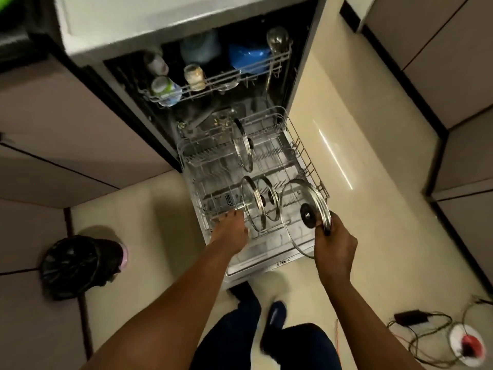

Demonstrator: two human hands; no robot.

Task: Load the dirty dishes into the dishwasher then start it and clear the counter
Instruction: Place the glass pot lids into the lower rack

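The dishwasher stands open with both racks pulled out. The lower rack holds three glass lids on edge between its tines: one lid near the back, and a pair side by side near the front edge. A fourth, larger lid with a black knob stands tilted at the rack's front right corner. The upper rack carries upturned jars along its front edge, a blue bowl and a glass at its right end.
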